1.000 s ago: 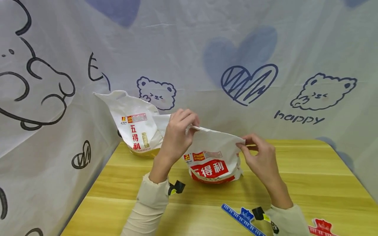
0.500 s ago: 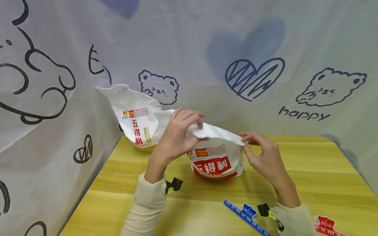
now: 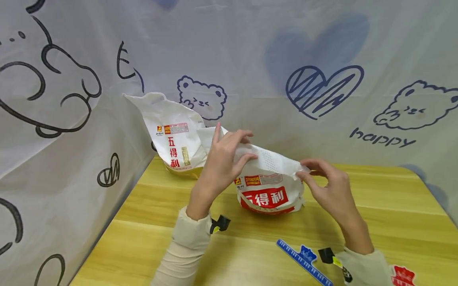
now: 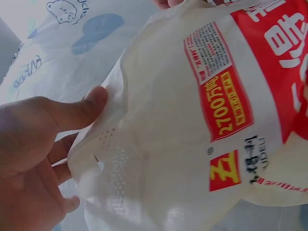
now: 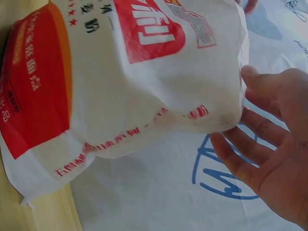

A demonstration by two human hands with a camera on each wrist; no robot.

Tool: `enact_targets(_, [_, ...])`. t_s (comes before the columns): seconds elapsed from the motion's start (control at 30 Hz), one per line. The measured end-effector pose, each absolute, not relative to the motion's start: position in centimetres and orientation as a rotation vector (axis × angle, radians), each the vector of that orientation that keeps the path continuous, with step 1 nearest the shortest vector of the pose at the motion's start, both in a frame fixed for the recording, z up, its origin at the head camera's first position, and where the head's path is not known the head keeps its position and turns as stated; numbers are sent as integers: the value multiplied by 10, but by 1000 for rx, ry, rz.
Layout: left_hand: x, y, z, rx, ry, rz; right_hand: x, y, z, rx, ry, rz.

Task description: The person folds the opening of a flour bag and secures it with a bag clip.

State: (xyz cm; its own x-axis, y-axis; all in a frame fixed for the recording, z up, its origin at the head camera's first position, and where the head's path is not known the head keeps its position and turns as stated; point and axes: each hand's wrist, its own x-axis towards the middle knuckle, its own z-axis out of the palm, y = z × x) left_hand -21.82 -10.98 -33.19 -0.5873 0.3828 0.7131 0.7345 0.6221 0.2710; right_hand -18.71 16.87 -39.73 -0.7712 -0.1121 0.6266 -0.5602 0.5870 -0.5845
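In the head view a white and red flour bag (image 3: 266, 196) stands upright on the table, its top edge folded over toward me. My left hand (image 3: 223, 159) holds the left part of that edge, its index finger raised. Seen from the left wrist, the thumb (image 4: 96, 98) lies on the front of the bag's rim and the other fingers sit behind it. My right hand (image 3: 332, 186) pinches the top right corner between thumb and fingers. From the right wrist, its lower fingers (image 5: 245, 149) are spread beside the bag's edge.
A second white flour bag (image 3: 171, 137) with a tall loose top stands behind on the left. A blue clip (image 3: 304, 260) lies near my right sleeve, and a red clip (image 3: 403, 276) is partly cut off at the bottom right. A printed cloth (image 3: 250, 79) hangs behind the wooden table (image 3: 143, 238).
The bag's top edge, upright a second ago, has been folded down toward me. The left hand's fingers have spread from a tighter grip, while the right hand stays at the corner.
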Motion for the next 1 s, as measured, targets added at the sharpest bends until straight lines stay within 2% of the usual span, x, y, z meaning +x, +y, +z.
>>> enact_targets(1.0, [-223, -103, -363, -879, -1943, -804, -198, 164, -405, 486, -2249, 1021])
